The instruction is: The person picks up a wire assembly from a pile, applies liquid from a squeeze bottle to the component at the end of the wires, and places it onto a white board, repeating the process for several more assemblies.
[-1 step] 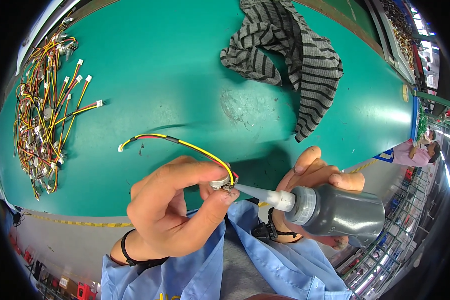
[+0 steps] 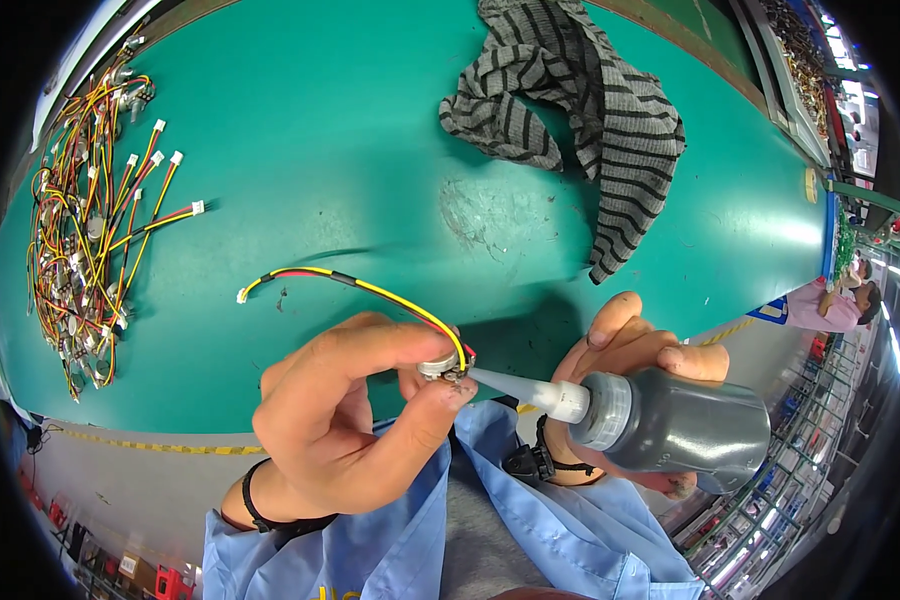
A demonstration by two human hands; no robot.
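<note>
Between thumb and index finger, my left hand (image 2: 355,415) pinches a small round metal part, apparently a potentiometer (image 2: 436,369). Its yellow, red and black wire lead (image 2: 390,293) arcs up and left to a small white connector (image 2: 242,295). My right hand (image 2: 630,345) is wrapped round a squeeze bottle (image 2: 695,425) with dark contents, tilted nearly level. The pale tapered nozzle (image 2: 515,385) points left, and its tip is at the wired side of the part. Whether the tip touches it, I cannot tell. Dark smudges mark my left thumb.
A tangled heap of similar wired parts (image 2: 85,250) lies along the left of the green table (image 2: 320,130). At the far right-centre is a grey and black striped cloth (image 2: 630,150). Dark smears mark the tabletop. Another person (image 2: 832,308) is in the distance at right.
</note>
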